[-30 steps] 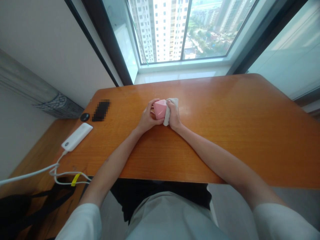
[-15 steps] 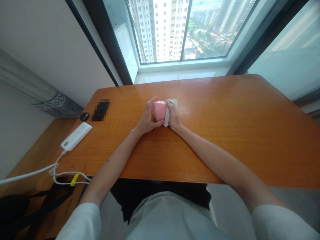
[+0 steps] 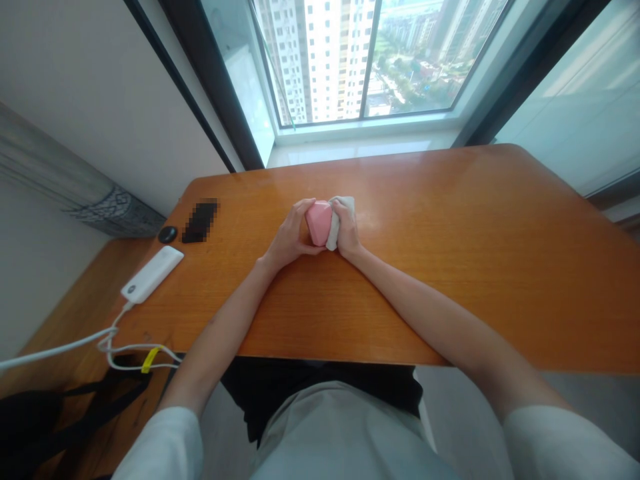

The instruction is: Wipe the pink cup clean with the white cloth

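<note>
A small pink object with angled sides (image 3: 319, 223) is between my two hands, over the middle of the table; its exact kind does not show. My left hand (image 3: 291, 235) grips it from the left, thumb at the near edge and fingers at the far edge. A folded white cloth (image 3: 334, 230) presses against the pink object's right side. My right hand (image 3: 348, 230) is closed on this cloth, with the thumb on top. Part of the cloth is hidden behind the right hand's fingers.
On the table's left side lie a white power bank (image 3: 153, 275) with a white cable (image 3: 107, 340), a round black object (image 3: 168, 234) and a blurred-out dark flat object (image 3: 200, 222). Past the wooden table's (image 3: 475, 267) far edge is a window (image 3: 365, 67).
The pink object has turned a little in my left hand, whose fingers have shifted their hold. My right hand still presses the cloth to its side.
</note>
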